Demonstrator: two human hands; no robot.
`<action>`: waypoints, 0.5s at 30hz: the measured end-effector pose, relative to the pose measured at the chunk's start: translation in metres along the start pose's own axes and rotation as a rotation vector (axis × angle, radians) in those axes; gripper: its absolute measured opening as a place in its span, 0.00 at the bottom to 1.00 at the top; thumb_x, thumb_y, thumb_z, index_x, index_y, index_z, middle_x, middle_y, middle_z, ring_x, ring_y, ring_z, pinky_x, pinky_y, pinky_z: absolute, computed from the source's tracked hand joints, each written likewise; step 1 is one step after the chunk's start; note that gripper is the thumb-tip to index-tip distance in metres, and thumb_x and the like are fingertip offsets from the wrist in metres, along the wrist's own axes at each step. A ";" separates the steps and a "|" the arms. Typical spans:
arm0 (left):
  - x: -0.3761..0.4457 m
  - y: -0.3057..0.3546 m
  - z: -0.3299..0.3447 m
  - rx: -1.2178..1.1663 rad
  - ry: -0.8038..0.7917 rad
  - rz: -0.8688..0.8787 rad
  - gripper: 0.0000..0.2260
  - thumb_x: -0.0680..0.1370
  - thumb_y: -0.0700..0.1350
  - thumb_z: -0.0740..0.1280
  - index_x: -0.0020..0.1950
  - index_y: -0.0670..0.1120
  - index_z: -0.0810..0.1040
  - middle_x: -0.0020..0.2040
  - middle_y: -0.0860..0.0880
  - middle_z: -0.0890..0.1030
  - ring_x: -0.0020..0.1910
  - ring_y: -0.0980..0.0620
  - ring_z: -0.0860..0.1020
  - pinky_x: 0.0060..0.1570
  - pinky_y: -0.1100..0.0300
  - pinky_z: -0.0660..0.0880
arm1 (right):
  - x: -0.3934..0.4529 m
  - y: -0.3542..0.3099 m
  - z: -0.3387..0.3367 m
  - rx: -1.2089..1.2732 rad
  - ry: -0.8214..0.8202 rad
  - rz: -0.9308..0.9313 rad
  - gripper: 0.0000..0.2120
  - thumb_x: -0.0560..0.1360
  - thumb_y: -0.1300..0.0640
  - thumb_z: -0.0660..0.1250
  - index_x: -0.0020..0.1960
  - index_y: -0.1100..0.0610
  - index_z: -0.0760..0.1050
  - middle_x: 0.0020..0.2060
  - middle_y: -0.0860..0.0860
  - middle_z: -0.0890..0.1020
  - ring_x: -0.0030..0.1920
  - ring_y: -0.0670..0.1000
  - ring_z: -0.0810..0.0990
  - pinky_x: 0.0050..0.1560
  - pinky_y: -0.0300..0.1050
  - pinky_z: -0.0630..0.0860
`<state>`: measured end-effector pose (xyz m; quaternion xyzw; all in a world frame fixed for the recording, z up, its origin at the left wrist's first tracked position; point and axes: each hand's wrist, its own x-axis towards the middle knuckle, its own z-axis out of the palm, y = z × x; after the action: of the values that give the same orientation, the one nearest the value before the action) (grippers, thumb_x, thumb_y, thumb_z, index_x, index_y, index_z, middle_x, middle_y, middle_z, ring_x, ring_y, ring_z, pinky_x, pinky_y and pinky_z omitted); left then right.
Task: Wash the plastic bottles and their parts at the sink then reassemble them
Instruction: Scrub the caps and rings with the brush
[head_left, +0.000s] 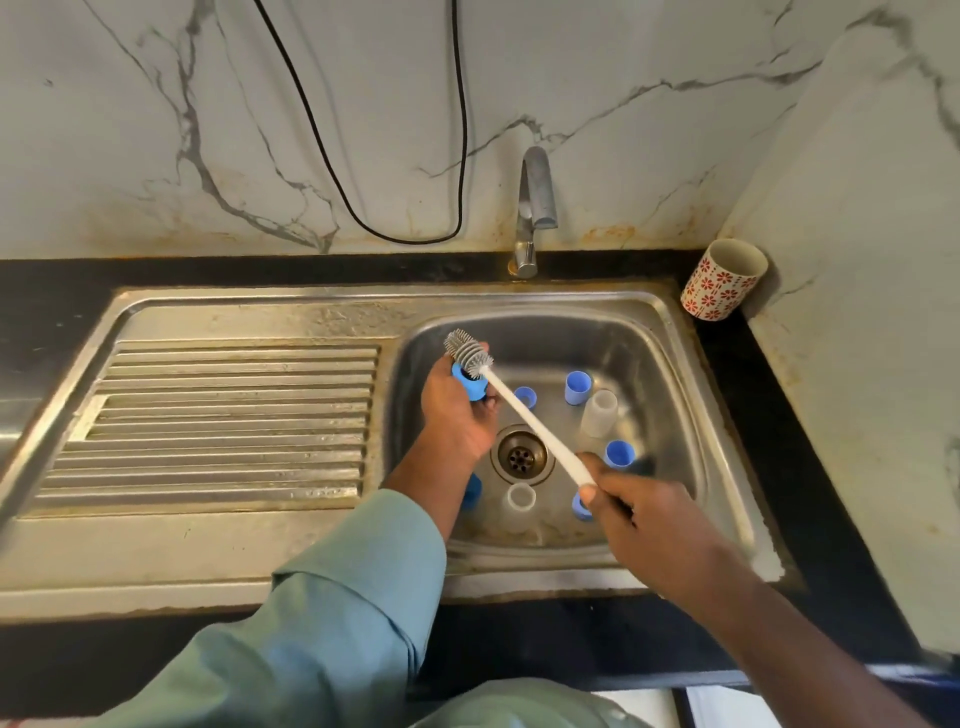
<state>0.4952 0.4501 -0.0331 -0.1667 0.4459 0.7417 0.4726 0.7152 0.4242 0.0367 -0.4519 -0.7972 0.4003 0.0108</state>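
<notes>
Left hand (457, 410): fingers curled round a blue bottle part (470, 382), held above the sink basin (670, 415). Right hand (644, 514): grips the lower end of a white-handled brush (530, 418). Brush head (467, 353), grey bristles, lies against the blue part at the left hand's fingertips. Beyond and below both grips, on the basin floor: blue caps (577, 387), a clear bottle body (600, 413), a clear ring piece (521, 497), around the drain (519, 456).
</notes>
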 end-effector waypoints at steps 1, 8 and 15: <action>0.001 0.006 -0.001 -0.004 0.009 -0.004 0.16 0.83 0.47 0.57 0.50 0.43 0.82 0.34 0.49 0.76 0.30 0.55 0.70 0.27 0.64 0.68 | -0.001 -0.002 0.001 -0.014 -0.011 -0.017 0.19 0.82 0.50 0.59 0.72 0.44 0.69 0.34 0.46 0.77 0.30 0.41 0.75 0.30 0.32 0.71; 0.013 0.027 -0.011 0.118 -0.020 0.002 0.17 0.83 0.51 0.55 0.50 0.44 0.80 0.33 0.49 0.73 0.28 0.54 0.66 0.28 0.63 0.61 | 0.020 -0.032 0.023 0.082 -0.017 0.068 0.13 0.82 0.51 0.60 0.63 0.48 0.77 0.32 0.49 0.76 0.31 0.45 0.73 0.35 0.40 0.74; 0.026 0.032 -0.032 0.086 -0.005 -0.076 0.18 0.83 0.51 0.55 0.48 0.43 0.80 0.33 0.49 0.70 0.29 0.54 0.65 0.29 0.65 0.62 | 0.017 -0.055 0.038 0.122 -0.051 0.154 0.12 0.82 0.50 0.59 0.54 0.53 0.80 0.29 0.48 0.72 0.25 0.42 0.68 0.26 0.37 0.67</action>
<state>0.4496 0.4337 -0.0518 -0.1613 0.4697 0.7036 0.5082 0.6517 0.3976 0.0413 -0.5000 -0.7343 0.4589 -0.0128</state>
